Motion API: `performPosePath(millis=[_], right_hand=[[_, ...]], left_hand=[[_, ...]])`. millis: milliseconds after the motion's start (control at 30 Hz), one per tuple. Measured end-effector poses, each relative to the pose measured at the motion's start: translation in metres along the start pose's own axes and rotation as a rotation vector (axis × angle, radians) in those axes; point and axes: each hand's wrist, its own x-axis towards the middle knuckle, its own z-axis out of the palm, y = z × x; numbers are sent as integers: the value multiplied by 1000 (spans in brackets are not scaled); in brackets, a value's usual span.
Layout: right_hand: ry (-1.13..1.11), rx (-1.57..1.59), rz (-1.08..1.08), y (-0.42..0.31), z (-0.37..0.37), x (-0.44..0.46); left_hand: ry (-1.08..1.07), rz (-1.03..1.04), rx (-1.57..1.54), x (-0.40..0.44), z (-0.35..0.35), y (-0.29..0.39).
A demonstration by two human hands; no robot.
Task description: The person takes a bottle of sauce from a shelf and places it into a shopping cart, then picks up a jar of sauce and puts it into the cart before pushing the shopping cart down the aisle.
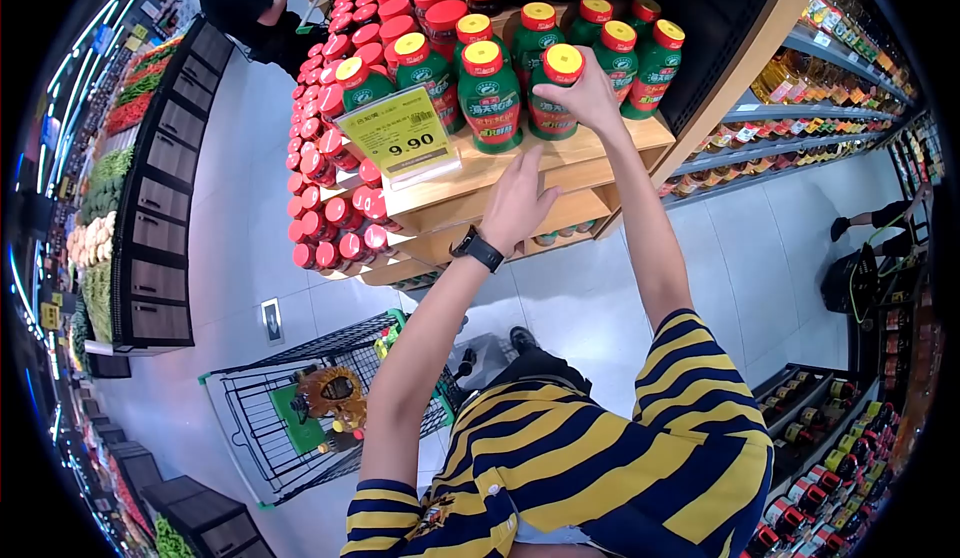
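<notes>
Grasping a green, yellow-capped bottle (552,118) with a red label, the right hand (590,88) wraps its upper part in the head view, thumb across the near side. That bottle stands at the front edge of a light-wood shelf (640,141). The left hand (518,198), fingers extended and holding nothing that shows, is just below the bottle, near the shelf edge. Similar green bottles (490,108) crowd behind and on both sides of the right hand. Beyond the left hand's outer side are a yellow price sign reading 9.90 (395,138) and stacked red-capped jars (318,163); a wire shopping cart (300,348) stands nearer the body. The step in hand looks like gripping; moving the bottle would call for a steady hold, clear of its neighbours.
</notes>
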Motion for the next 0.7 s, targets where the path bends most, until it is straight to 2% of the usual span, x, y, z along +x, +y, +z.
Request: performPosePath(millis=[133, 333, 533, 600, 700], right_hand=[[9, -26, -119, -1, -2, -13], [13, 42, -73, 28, 3, -24], [-28, 74, -125, 27, 13, -37], [13, 72, -143, 24, 15, -43], [79, 64, -148, 29, 22, -52]], left_hand=[[21, -6, 10, 0, 9, -1], [-47, -30, -31, -36, 14, -10], [-54, -168, -81, -83, 11, -22], [-110, -328, -220, -95, 4, -18], [-42, -287, -168, -112, 10, -30]])
